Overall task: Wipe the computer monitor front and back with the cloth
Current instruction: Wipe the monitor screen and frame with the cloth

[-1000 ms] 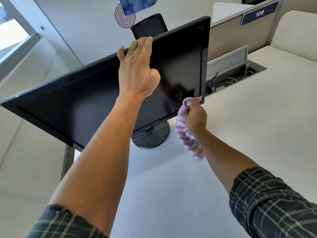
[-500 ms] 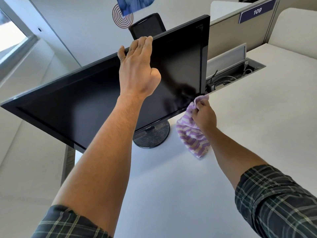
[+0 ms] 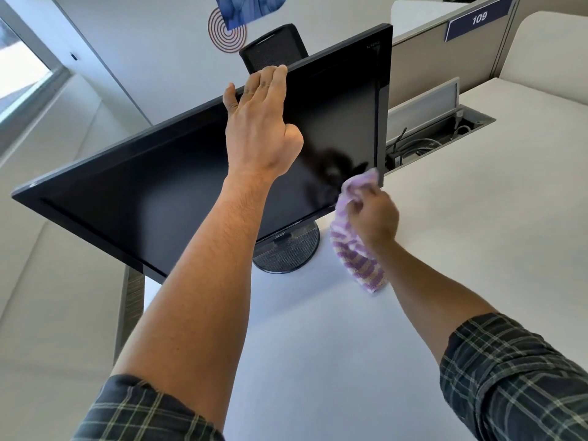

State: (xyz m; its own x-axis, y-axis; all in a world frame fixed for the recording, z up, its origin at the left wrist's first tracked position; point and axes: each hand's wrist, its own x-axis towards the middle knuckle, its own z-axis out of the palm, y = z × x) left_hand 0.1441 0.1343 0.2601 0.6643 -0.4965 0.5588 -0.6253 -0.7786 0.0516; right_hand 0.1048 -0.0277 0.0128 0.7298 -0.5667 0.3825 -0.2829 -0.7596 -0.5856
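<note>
- so, head view: my left hand (image 3: 259,128) hooks its fingers over the monitor (image 3: 178,186) top edge, steadying it.
- my right hand (image 3: 372,214) bunches the cloth (image 3: 356,256) against the screen's lower corner by it.
- front wiping seems underway; the back looks still to do.

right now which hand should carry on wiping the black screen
Right. The right hand already pinches the purple striped cloth against the black flat monitor at its lower right corner; the left hand is steadying the top edge.
</note>
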